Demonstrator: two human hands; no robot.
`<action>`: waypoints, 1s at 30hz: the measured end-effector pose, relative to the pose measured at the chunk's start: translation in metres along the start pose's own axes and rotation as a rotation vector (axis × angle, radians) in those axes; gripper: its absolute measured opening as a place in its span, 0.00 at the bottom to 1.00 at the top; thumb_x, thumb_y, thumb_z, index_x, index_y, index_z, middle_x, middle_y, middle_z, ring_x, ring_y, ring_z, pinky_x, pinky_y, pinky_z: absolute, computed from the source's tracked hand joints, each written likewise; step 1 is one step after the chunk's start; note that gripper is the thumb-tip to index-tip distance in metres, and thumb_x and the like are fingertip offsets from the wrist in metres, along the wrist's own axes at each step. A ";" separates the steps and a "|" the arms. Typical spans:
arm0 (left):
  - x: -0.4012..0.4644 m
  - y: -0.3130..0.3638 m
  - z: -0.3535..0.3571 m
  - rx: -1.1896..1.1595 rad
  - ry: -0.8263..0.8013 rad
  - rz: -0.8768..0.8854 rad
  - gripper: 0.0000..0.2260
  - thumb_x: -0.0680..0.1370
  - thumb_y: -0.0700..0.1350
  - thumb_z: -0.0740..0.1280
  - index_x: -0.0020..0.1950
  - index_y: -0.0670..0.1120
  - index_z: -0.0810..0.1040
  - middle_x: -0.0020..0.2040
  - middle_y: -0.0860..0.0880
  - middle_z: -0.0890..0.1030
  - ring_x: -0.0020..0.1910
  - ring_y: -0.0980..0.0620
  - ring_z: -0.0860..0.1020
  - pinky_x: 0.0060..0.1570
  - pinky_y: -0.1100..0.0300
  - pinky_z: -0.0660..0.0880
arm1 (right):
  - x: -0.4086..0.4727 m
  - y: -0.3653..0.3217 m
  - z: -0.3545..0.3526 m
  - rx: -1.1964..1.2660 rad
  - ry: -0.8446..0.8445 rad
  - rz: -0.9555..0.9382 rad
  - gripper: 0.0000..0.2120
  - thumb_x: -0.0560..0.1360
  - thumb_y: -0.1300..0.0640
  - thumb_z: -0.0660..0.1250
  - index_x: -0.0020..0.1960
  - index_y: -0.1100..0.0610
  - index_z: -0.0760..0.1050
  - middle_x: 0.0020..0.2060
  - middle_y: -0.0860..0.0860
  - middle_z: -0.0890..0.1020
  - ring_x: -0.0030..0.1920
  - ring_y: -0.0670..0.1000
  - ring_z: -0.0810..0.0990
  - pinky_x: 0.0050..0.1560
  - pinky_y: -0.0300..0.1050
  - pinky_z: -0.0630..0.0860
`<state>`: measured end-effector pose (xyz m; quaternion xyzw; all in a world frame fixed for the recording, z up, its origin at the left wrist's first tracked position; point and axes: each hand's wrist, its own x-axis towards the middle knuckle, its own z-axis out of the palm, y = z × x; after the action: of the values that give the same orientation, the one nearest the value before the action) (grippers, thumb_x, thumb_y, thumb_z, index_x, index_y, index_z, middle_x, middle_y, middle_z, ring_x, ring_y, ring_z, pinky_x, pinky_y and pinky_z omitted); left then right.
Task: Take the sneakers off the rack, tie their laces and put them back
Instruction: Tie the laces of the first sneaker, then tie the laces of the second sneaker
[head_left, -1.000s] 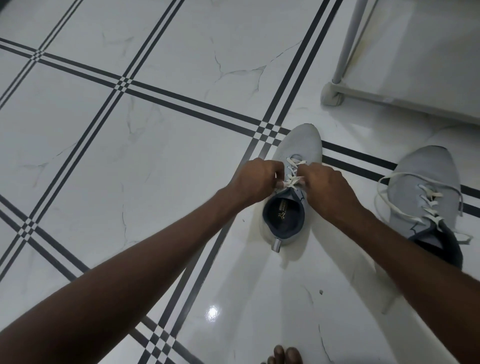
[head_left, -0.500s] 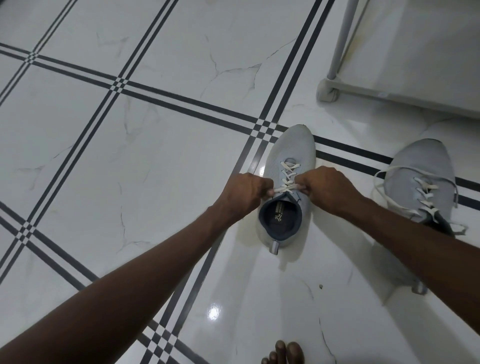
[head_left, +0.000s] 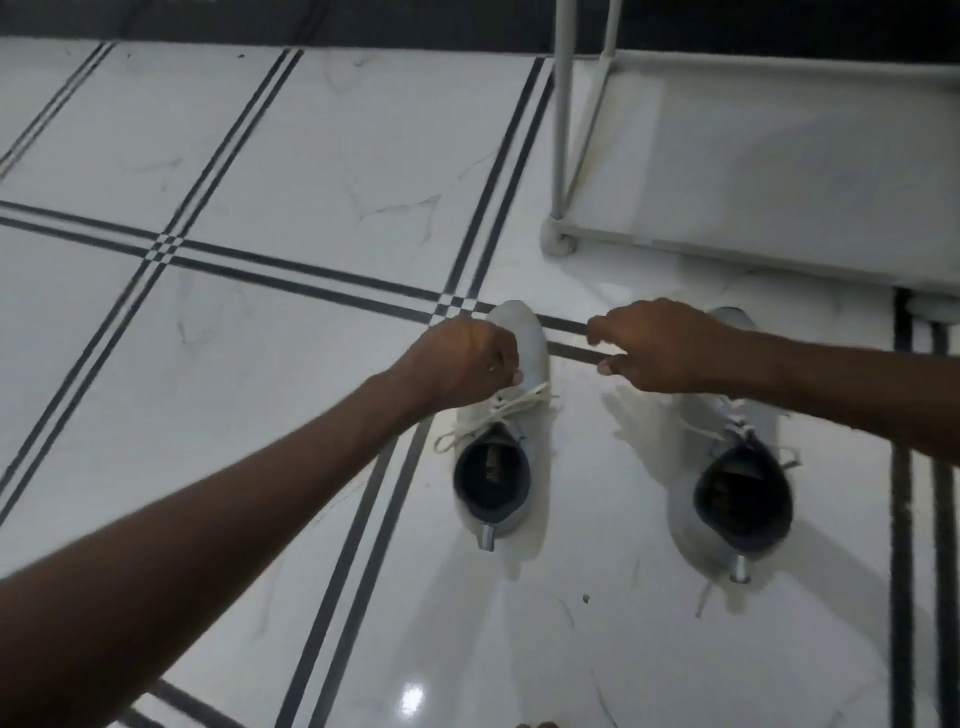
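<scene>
Grey left sneaker (head_left: 511, 415), frame centre: left hand (head_left: 462, 364) is pinching its lace (head_left: 511, 405) for tying; right hand (head_left: 665, 345) is hovering half-curled, apparently empty.

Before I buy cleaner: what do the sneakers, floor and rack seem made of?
Left sneaker and right sneaker: pale grey, matte, probably knit or fabric; flat white laces. Floor: glossy white marbled tile with dark inlaid stripes; it mirrors a light. Rack: pale smooth tubes, metal or plastic, unclear.
</scene>
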<state>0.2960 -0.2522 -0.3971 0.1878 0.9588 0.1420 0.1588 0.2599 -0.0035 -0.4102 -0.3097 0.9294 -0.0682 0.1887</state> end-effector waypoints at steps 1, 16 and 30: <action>0.011 0.015 -0.006 -0.027 -0.010 0.025 0.08 0.75 0.51 0.71 0.48 0.48 0.85 0.43 0.49 0.86 0.43 0.49 0.84 0.45 0.52 0.80 | -0.012 0.010 -0.008 0.013 -0.019 0.033 0.11 0.76 0.46 0.66 0.55 0.50 0.76 0.48 0.51 0.81 0.50 0.56 0.79 0.48 0.48 0.74; 0.093 0.153 0.106 -0.168 -0.165 0.315 0.16 0.69 0.47 0.77 0.55 0.47 0.81 0.45 0.50 0.85 0.45 0.49 0.80 0.45 0.53 0.77 | -0.165 0.090 0.054 0.453 0.067 0.397 0.04 0.70 0.51 0.74 0.42 0.48 0.80 0.35 0.42 0.83 0.35 0.38 0.78 0.33 0.30 0.67; 0.093 0.138 0.088 0.148 -0.265 0.286 0.10 0.73 0.39 0.65 0.41 0.50 0.84 0.39 0.53 0.85 0.40 0.48 0.82 0.40 0.56 0.76 | -0.180 0.097 0.085 0.118 0.001 0.353 0.10 0.68 0.68 0.63 0.39 0.54 0.75 0.35 0.48 0.81 0.35 0.51 0.76 0.31 0.40 0.63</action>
<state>0.2896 -0.0727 -0.4549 0.3500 0.9010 0.0660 0.2477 0.3728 0.1819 -0.4566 -0.1303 0.9638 -0.0887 0.2150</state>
